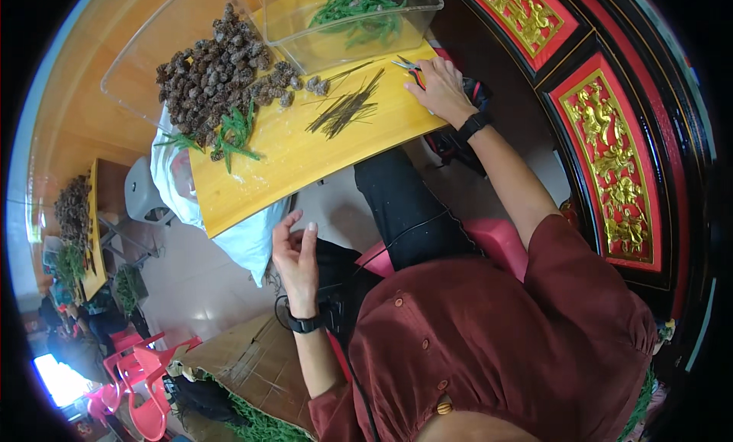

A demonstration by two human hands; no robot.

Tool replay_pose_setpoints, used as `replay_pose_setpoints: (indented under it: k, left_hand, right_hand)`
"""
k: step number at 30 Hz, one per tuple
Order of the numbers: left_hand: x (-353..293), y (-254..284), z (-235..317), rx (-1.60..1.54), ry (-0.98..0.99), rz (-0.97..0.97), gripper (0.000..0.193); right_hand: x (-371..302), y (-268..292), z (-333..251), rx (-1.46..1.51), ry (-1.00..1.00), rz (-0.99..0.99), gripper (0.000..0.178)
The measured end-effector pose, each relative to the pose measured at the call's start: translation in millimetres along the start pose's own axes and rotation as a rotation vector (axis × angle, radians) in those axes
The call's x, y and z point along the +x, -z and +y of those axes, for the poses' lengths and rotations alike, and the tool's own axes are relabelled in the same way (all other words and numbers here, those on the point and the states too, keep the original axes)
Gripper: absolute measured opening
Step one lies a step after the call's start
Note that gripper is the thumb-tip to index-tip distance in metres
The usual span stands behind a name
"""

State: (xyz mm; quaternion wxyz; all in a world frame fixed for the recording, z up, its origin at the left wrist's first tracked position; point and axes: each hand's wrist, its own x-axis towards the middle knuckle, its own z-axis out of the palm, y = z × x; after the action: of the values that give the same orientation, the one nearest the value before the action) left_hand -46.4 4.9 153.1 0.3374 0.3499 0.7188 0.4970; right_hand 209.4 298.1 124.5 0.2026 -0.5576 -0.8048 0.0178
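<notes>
My right hand (pixel 441 89) is at the right end of the yellow table (pixel 305 171), its fingers curled over the handles of a pair of pliers (pixel 405 64). The jaws of the pliers point left; most of the grip is hidden under the hand. My left hand (pixel 296 255) hangs in front of the table's near edge, above my lap, empty with fingers apart. Thin dark wires (pixel 347 110) lie loosely bunched on the tabletop. Left of them is a heap of brown pine cones (pixel 214 75), with green artificial sprigs (pixel 235 136) at its near side.
A clear plastic bin (pixel 359 33) with green sprigs stands at the table's far side. Another clear bin (pixel 126 79) is tipped around the cones. A white bag (pixel 248 243) hangs below the left edge. Cardboard (pixel 244 362) lies at lower left, near red chairs (pixel 149 388).
</notes>
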Motion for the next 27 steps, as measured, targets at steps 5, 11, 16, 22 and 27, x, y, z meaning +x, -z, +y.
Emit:
replay_pose_setpoints:
  k: [5, 11, 16, 22, 27]
  left_hand:
    - [75, -24, 25, 0.18, -0.256, -0.029, 0.034]
    - [196, -68, 50, 0.492, -0.317, -0.039, 0.035]
    - [274, -127, 54, 0.945, -0.426, 0.133, 0.041]
    - [316, -167, 67, 1.085, -0.232, 0.177, 0.042]
    - [327, -166, 64, 1.05, -0.323, 0.234, 0.037]
  right_hand:
    - [9, 2, -1, 0.021, 0.132, 0.202, 0.037]
    - [35, -1, -31, 0.434, 0.26, -0.203, 0.018]
    - [49, -20, -43, 0.429, 0.27, -0.175, 0.012]
    - [73, -50, -30, 0.396, 0.226, -0.122, 0.005]
    - [84, -49, -21, 0.485, 0.235, -0.123, 0.006]
